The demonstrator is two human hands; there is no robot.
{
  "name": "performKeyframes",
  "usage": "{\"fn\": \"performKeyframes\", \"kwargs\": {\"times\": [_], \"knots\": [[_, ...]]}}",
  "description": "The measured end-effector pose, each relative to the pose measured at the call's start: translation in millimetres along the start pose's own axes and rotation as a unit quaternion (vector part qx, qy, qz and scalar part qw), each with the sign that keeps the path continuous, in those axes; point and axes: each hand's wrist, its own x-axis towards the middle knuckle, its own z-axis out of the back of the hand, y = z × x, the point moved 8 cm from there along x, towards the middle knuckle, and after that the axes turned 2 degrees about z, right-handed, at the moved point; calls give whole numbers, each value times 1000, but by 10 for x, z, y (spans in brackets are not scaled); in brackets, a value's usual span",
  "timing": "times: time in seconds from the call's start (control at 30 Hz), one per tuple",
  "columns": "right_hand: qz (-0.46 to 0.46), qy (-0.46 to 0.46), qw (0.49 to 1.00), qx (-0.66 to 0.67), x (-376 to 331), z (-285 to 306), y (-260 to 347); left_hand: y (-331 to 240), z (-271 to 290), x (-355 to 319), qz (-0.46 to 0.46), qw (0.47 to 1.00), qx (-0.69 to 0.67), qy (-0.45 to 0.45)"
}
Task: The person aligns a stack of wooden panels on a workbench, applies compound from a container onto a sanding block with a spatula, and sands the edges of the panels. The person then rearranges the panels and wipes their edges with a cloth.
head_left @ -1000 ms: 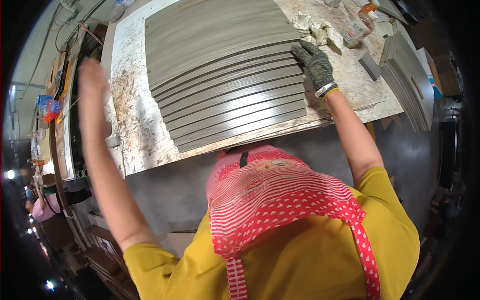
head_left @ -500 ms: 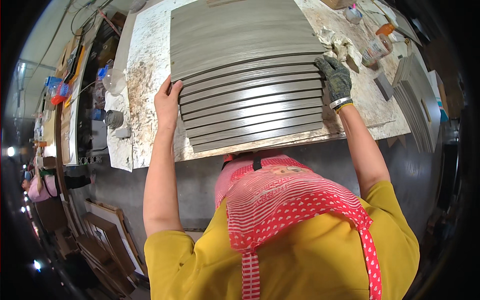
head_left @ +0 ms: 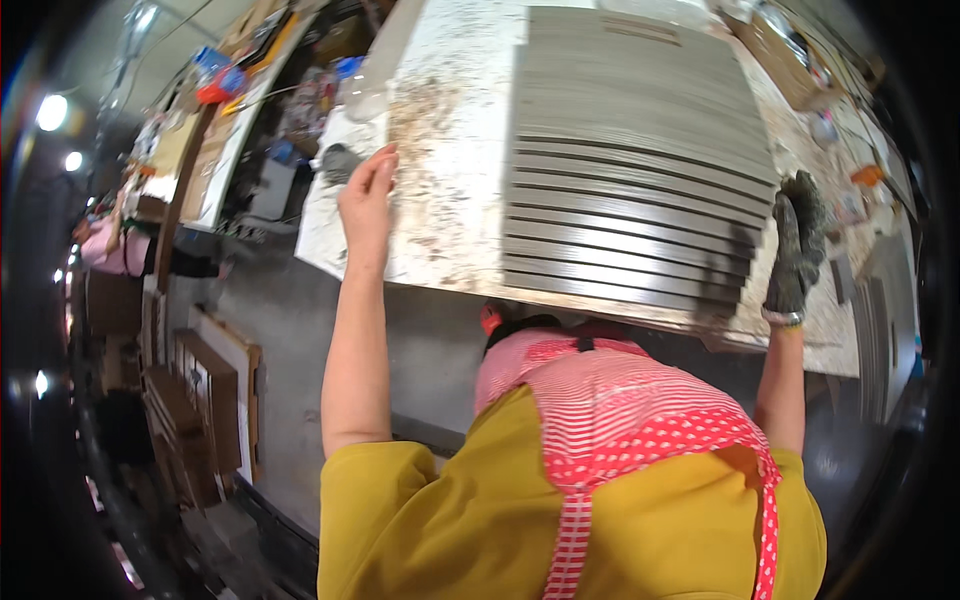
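Note:
A stack of grey wood-grain boards [head_left: 640, 120] lies on the worktable, its near edges stepped like a fan. My bare left hand [head_left: 368, 210] is raised over the table's left part, well apart from the boards. Its thumb and forefinger point up, the fingers are loosely bent, and nothing shows in them. Close beyond it sits a small dark grey rounded thing [head_left: 340, 163], too blurred to name. My right hand [head_left: 797, 250], in a dark work glove, is upright beside the stack's right edge, fingers stretched out; whether it touches the boards I cannot tell.
The white worktable [head_left: 450, 200] is stained brown. More grey boards [head_left: 885, 320] stand at the far right, and a cardboard box [head_left: 785, 65] is at the back. Flat panels [head_left: 215, 390] lean at lower left. A person in pink [head_left: 120, 245] is farther left.
My left hand has let go of the stack's left edge and moved left toward the grey rounded thing. My right hand's fingers have straightened at the right edge. The view has shifted left.

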Motion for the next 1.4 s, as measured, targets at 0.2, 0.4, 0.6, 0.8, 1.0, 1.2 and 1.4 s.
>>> {"fn": "performKeyframes", "kwargs": {"times": [0.2,0.4,0.6,0.8,1.0,1.2,1.4], "knots": [[52,432,900,-4,-797,-2308,1101,376,1948,415,-32,972,166,-162],[239,515,818,-90,-1424,-4489,1116,373,1352,779,-219,880,422,27],[315,571,723,-228,-2048,-5592,922,813,1277,1018,-237,847,461,119],[303,566,743,-190,-1940,-5738,884,724,1283,1218,-270,838,459,119],[-2,602,799,-18,-1645,-5471,769,582,1355,1429,-229,833,492,103],[-66,600,797,27,-1323,-5423,416,1128,979,1708,-210,832,494,143],[-63,589,803,58,-1273,-5603,589,1049,1154,1508,-142,871,454,127]]}}
